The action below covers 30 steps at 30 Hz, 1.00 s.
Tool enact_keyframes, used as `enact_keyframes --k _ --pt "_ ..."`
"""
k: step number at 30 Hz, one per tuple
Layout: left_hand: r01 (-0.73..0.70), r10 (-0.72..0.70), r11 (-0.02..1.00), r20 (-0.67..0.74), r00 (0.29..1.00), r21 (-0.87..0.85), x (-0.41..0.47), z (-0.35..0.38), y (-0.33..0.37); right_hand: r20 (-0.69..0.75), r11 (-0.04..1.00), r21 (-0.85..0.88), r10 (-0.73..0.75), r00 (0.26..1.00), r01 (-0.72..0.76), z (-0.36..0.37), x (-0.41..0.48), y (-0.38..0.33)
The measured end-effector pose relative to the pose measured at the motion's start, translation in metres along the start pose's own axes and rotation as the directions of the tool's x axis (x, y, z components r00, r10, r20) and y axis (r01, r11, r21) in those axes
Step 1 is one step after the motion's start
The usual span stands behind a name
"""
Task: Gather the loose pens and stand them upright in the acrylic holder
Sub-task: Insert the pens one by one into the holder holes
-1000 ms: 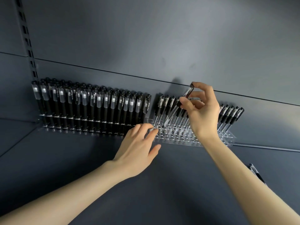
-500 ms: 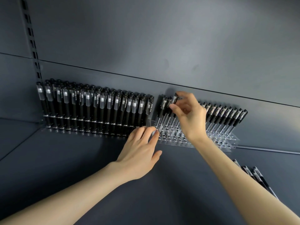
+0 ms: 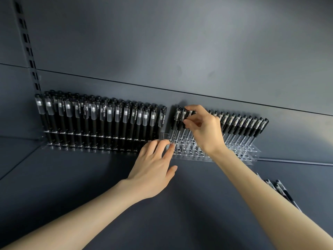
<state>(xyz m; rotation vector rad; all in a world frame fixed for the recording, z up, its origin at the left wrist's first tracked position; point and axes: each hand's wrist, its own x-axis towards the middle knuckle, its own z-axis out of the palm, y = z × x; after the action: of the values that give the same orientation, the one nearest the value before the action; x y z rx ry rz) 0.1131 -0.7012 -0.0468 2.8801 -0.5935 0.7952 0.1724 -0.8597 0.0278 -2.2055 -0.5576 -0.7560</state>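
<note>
A clear acrylic holder [image 3: 252, 150] with rows of holes stands against the back wall, right of centre. Black-capped clear pens [image 3: 243, 125] stand in its back row. My right hand [image 3: 203, 129] pinches the cap of one pen [image 3: 189, 114] that stands in the holder near its left end. My left hand [image 3: 155, 166] rests flat on the shelf with its fingertips against the holder's front left corner. A few loose pens [image 3: 281, 190] lie on the shelf at the far right, partly behind my right forearm.
A second holder [image 3: 93, 147] full of black pens with frosted caps stands to the left. A slotted upright rail [image 3: 27, 44] runs up the back panel at the left. The dark shelf surface [image 3: 72, 177] stretches in front of both holders.
My right hand has brought the pen down from above the holder and set it upright into a hole. The left hand has stayed at the holder's corner.
</note>
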Motion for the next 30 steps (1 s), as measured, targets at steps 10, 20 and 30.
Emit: enact_keyframes --k 10,20,30 --pt "0.01 -0.002 0.996 0.086 0.996 -0.092 -0.002 -0.012 0.002 -0.005 0.999 -0.035 0.014 1.0 -0.014 -0.003 -0.007 -0.004" --pt "0.02 0.01 0.952 0.095 0.995 -0.306 0.004 -0.034 0.051 0.024 0.996 -0.053 0.07 0.997 -0.068 -0.052 -0.047 0.015" --pt "0.118 -0.055 0.943 0.206 0.977 -0.312 0.013 -0.018 0.183 0.274 0.996 -0.082 0.062 0.96 -0.041 -0.153 -0.109 0.09"
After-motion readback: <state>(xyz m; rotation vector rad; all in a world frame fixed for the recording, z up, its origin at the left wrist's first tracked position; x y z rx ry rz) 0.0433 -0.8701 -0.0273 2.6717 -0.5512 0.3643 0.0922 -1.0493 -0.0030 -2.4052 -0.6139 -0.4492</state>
